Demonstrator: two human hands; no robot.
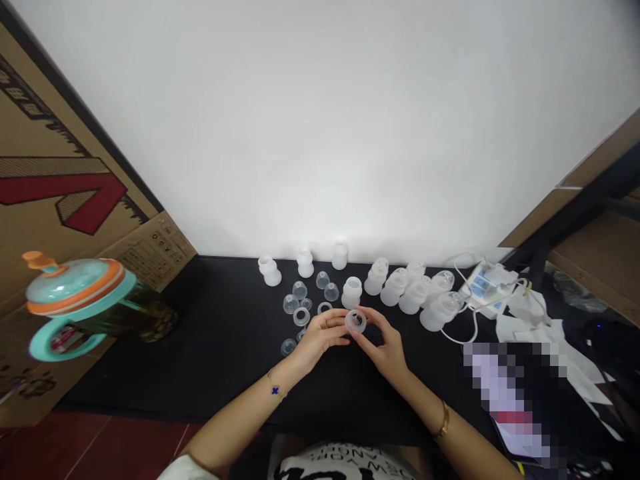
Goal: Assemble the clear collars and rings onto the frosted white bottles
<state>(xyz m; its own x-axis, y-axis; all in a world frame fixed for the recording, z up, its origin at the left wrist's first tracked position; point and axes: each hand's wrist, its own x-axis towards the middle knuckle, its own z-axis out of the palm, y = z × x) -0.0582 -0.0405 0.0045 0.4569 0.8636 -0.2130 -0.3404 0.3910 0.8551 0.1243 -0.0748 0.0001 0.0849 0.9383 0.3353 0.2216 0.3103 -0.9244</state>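
Observation:
Between my two hands, above the black table, is a translucent baby bottle collar ring (349,324) with something clear inside it. My right hand (387,347) pinches its right side between thumb and fingers. From the left, the fingers of my left hand (320,335) close on its other side. Just behind it stands an open white bottle body (352,292). Left of my hands lie a loose collar ring (301,316), another ring (325,308) and several clear domed caps (299,289). My left hand partly hides some of these small parts.
Open bottle bodies (270,271) stand along the wall. To the right are several capped bottles (395,287), a power strip (484,288) with white cables, crumpled paper (525,333) and a pixelated device (520,413). A large teal-lidded jug (85,293) stands left, beside a cardboard box (65,167).

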